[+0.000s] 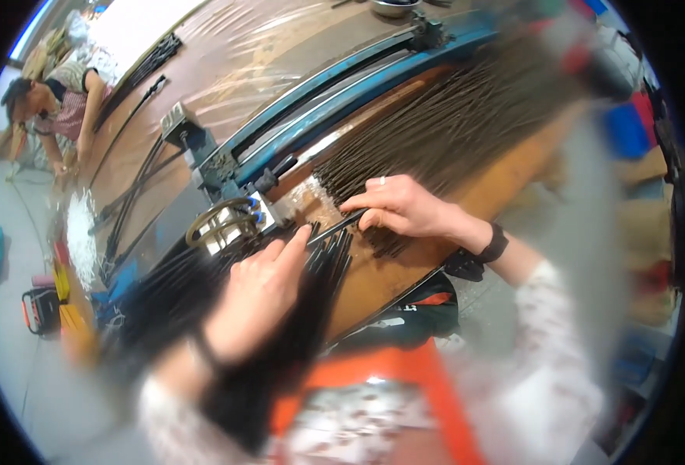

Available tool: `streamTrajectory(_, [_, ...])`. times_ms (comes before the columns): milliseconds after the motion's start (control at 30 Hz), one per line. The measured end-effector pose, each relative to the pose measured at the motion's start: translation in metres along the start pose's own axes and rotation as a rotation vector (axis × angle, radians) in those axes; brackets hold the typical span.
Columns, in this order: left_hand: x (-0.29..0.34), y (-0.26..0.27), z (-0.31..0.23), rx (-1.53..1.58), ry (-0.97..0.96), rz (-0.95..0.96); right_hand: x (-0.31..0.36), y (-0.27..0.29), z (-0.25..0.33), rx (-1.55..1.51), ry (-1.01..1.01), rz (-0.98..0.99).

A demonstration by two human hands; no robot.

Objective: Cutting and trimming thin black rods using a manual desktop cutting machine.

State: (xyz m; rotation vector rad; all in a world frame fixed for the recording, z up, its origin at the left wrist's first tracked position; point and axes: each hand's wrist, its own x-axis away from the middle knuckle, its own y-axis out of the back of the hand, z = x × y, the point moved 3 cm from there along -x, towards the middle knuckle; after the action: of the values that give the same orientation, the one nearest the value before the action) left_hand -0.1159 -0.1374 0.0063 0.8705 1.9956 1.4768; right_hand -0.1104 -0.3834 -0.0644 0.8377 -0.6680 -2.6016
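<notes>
A thin black rod runs between my two hands over the wooden bench. My right hand, with a ring and a dark wristband, pinches its right end between thumb and fingers. My left hand is closed around its other end, the index fingertip lying along it and the thumb hidden. Beneath and beside my left hand lies a bundle of black rods, its lower part blurred. Just beyond the left hand stands a small metal fixture with hoses and blue fittings.
A long blue metal rail machine crosses the bench. Many thin dark rods lie to its right. The bench's yellow-brown edge passes close to my body. At far left another person leans over work beside white strands.
</notes>
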Motion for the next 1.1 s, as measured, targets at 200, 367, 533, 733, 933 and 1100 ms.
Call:
streamTrajectory(200, [-0.010,0.003,-0.013,-0.108,-0.016,0.081,-0.006,0.006,0.026,0.391,0.264,0.017])
streamTrajectory(367, [-0.040,0.015,-0.017,-0.193,-0.083,0.054,-0.007,0.045,0.011,0.321,0.416,-0.225])
streamTrajectory(533, [-0.060,0.024,-0.021,-0.246,-0.077,0.078,0.007,0.070,-0.021,0.287,0.082,-0.298])
streamTrajectory(733, [-0.082,0.042,-0.016,-0.317,-0.080,0.012,0.008,0.120,-0.027,0.504,0.195,-0.233])
streamTrajectory(933, [-0.109,0.040,-0.014,-0.308,-0.150,0.081,0.000,0.127,-0.023,0.591,0.115,-0.334])
streamTrajectory(1100, [-0.136,0.068,-0.022,-0.377,-0.142,-0.030,0.015,0.180,-0.070,0.670,-0.077,-0.474])
